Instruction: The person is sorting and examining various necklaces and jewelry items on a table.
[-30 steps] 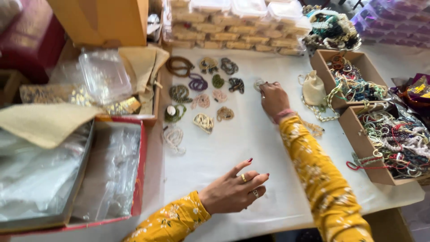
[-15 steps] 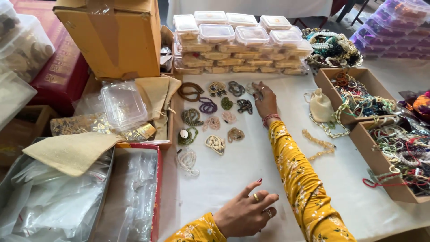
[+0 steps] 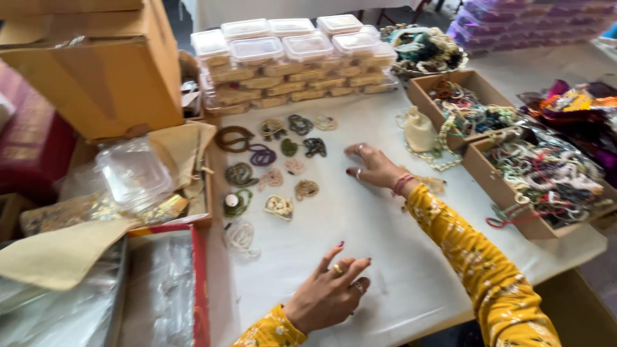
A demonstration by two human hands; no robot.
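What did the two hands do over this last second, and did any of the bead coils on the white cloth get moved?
The right hand drew back from the far coils toward the cloth's middle and now lies flat, holding nothing. The left hand stayed near the table's front edge, fingers loosely curled, empty. The bead coils, the stacked clear boxes and the trays of necklaces kept their places; mostly the camera shifted.

Bead coils point(image 3: 273, 167) laid out mid-bench point(image 3: 360, 225); stacked tubs point(image 3: 289, 58) behind, open trays point(image 3: 514, 154) to the right, cardboard box point(image 3: 96, 71) to the left.
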